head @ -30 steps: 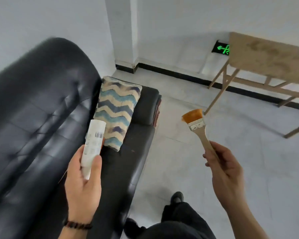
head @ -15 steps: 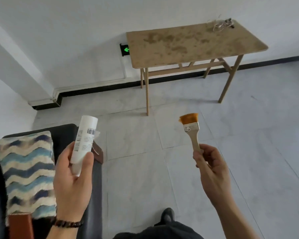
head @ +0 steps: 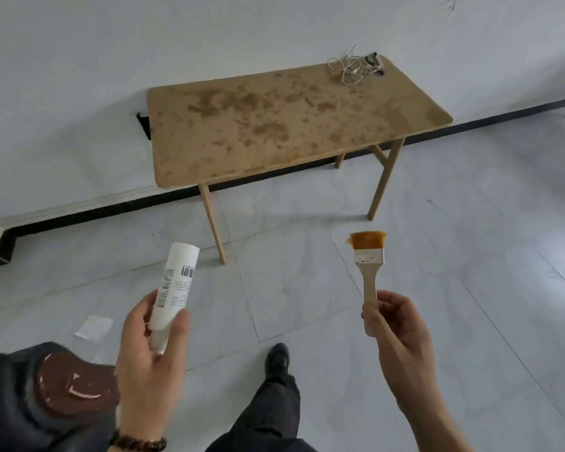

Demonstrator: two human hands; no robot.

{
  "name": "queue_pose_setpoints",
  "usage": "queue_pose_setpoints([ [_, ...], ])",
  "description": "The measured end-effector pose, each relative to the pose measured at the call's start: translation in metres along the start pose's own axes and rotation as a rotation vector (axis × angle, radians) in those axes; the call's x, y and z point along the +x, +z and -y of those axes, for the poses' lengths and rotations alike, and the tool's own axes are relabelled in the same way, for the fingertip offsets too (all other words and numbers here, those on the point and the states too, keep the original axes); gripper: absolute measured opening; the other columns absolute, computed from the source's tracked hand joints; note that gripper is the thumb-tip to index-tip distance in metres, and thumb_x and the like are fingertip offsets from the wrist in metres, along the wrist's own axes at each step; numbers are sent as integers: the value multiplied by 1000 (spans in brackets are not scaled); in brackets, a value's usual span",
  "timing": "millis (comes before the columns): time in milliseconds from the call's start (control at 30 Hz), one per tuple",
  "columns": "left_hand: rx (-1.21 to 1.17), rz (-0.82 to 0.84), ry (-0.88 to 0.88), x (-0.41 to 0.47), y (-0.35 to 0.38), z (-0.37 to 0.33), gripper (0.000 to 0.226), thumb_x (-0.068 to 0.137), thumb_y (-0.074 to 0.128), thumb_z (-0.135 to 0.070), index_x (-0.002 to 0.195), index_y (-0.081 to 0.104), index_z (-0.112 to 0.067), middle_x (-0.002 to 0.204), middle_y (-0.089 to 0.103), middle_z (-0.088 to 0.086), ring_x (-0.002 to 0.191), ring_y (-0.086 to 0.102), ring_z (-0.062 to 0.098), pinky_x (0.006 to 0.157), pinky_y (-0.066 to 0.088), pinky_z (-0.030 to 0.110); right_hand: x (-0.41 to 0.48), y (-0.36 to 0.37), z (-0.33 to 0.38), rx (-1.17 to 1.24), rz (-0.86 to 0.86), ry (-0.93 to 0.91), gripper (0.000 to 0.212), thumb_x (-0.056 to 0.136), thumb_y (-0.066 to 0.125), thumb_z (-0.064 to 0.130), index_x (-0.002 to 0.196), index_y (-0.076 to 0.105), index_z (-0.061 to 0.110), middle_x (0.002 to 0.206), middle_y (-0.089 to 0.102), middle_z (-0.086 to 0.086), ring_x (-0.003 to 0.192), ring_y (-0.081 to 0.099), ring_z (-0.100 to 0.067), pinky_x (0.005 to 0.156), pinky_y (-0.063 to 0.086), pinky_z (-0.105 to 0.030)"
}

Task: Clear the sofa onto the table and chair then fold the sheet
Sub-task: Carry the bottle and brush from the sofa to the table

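Observation:
My left hand [head: 147, 353] grips the lower end of a white tube [head: 173, 288] with a barcode, held upright. My right hand [head: 398, 337] holds a paintbrush [head: 369, 256] by its wooden handle, orange bristles pointing up. Ahead stands the stained wooden table [head: 274, 125] against the white wall, its near edge a short way beyond both hands. Only the worn end of the black sofa arm [head: 40, 396] shows at the bottom left. No sheet or chair is in view.
A tangle of white cable and a small dark object [head: 356, 66] lie on the table's far right corner. A scrap of white paper [head: 93, 326] lies on the grey tiled floor. My dark shoe and trouser leg [head: 276, 363] are between the hands.
The view has swung right and forward from the sofa towards the table, which is now closer and centred. The patterned cushion has left the frame. Both hands still hold the tube and the brush.

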State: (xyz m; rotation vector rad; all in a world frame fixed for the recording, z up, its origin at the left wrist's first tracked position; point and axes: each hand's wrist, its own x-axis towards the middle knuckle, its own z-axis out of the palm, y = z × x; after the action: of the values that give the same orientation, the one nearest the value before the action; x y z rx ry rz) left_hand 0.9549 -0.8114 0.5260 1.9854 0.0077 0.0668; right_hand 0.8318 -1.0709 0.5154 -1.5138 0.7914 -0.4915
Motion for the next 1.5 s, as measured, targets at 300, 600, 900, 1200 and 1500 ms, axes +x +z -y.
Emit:
queue_pose_setpoints([
  [300, -56, 241, 223, 198, 207, -150, 37, 88, 61, -36, 122, 56, -24, 112, 63, -15, 98, 61, -2, 70, 48, 7, 220, -37, 62, 35, -238, -38, 18, 91, 66, 15, 97, 67, 32, 85, 69, 2, 72, 60, -9, 66, 50, -26],
  [600, -17, 357, 189, 311, 431, -198, 35, 86, 61, -39, 118, 58, -24, 100, 65, -5, 83, 60, 8, 64, 48, 13, 457, -73, 43, 132, -298, 29, 18, 92, 66, 13, 95, 68, 31, 86, 70, -1, 76, 63, -14, 72, 52, -36],
  [900, -19, 204, 70, 422, 572, -273, 37, 88, 59, -44, 122, 55, -31, 96, 66, -11, 72, 61, 4, 58, 50, 20, 723, -99, 128, 78, -66, -13, 15, 93, 65, 16, 98, 67, 30, 90, 71, -1, 80, 64, -18, 73, 51, -38],
  [1200, -10, 202, -43, 553, 718, -277, 30, 87, 60, -41, 116, 57, -32, 91, 67, -8, 65, 60, 1, 52, 44, 8, 919, -59, 134, -31, 32, 5, 12, 92, 67, 19, 97, 67, 30, 86, 71, 1, 73, 66, -14, 64, 54, -21],
  [1500, -109, 298, -275, 724, 884, -265, 23, 83, 65, -47, 102, 57, -38, 89, 71, -19, 72, 68, 4, 59, 55, 24, 1111, -15, 104, -249, 29, 130, 11, 89, 70, 32, 99, 65, 35, 84, 68, 18, 70, 60, 1, 62, 49, -12],
])
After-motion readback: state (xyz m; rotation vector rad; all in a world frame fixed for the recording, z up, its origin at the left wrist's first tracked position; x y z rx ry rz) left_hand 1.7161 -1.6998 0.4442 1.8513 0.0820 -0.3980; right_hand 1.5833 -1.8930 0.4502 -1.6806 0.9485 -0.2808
